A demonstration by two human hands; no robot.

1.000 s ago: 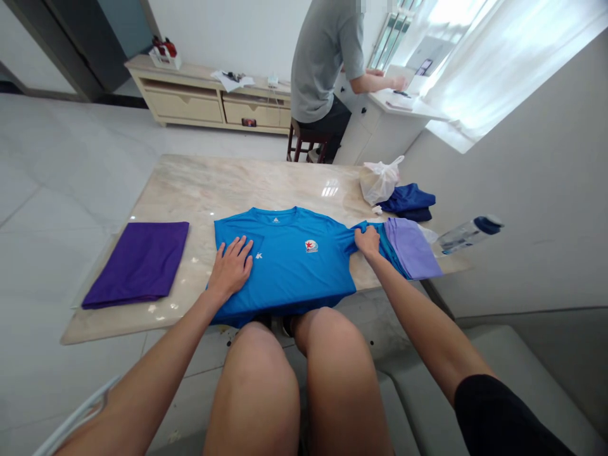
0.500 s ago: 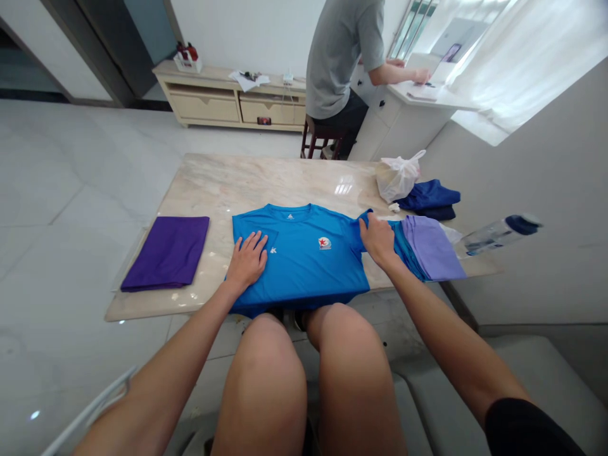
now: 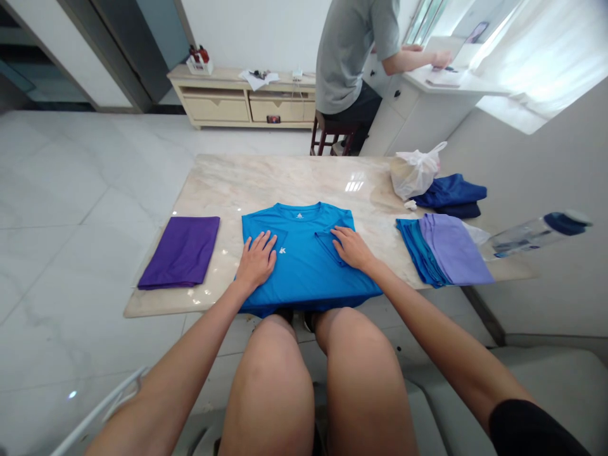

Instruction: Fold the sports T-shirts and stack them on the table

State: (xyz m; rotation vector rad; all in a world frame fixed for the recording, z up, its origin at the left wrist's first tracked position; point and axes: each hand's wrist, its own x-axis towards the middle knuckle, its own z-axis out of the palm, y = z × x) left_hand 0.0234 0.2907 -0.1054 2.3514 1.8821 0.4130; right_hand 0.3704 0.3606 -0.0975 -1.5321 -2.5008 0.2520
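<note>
A blue T-shirt (image 3: 304,272) lies front up on the marble table (image 3: 285,177), its lower part hanging over the near edge. Both sleeves are folded inward onto the chest. My left hand (image 3: 257,258) rests with fingers spread on the folded sleeve at the shirt's left side. On the other folded sleeve lies my right hand (image 3: 352,247), fingers stretched out. A folded purple cloth (image 3: 180,252) sits at the table's left end. Folded blue garments (image 3: 420,250) and a lilac one (image 3: 456,250) overlap at the right.
At the back right are a white plastic bag (image 3: 414,172) and dark blue clothing (image 3: 453,193). A clear bottle (image 3: 527,235) with a blue cap is at the right end. Beyond the table, a person (image 3: 354,57) sits on a stool at a white counter (image 3: 456,82).
My right hand has moved inward, folding the right sleeve over onto the shirt's chest, and its fingers have opened. The star logo is now covered. The view has shifted slightly.
</note>
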